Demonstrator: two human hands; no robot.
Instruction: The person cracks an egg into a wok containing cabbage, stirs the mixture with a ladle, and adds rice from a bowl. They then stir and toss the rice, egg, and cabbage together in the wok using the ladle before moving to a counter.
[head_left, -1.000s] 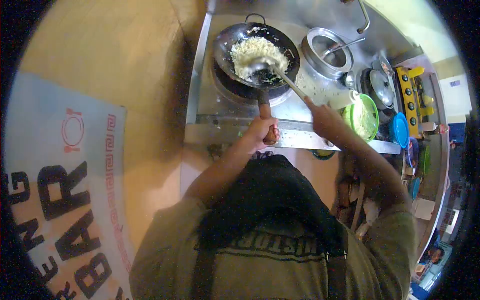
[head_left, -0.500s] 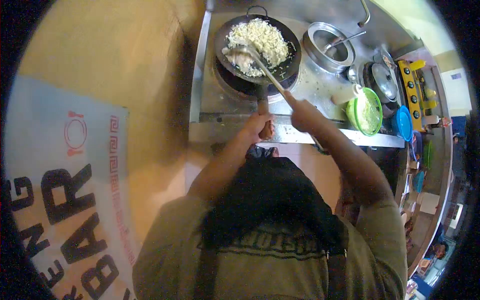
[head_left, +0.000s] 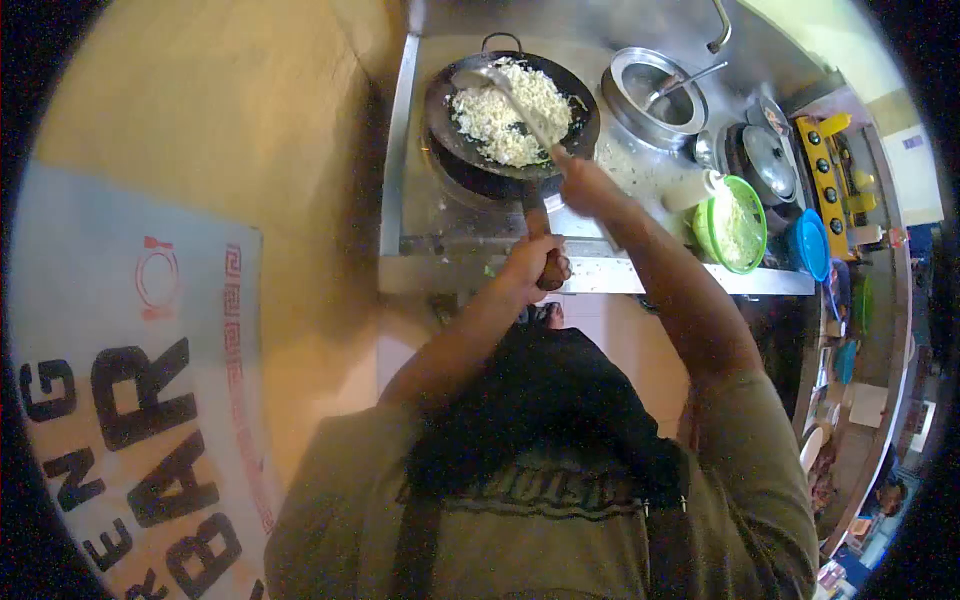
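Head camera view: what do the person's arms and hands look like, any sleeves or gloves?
Both arms are bare from above the elbow down. The left hand and right hand wear no gloves. Short olive-green sleeves cover the upper arms; rings or a watch are too small to tell.

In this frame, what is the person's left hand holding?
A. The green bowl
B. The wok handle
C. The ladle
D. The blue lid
B: the left hand is closed around the wok handle, while the right hand holds the ladle over the rice in the wok.
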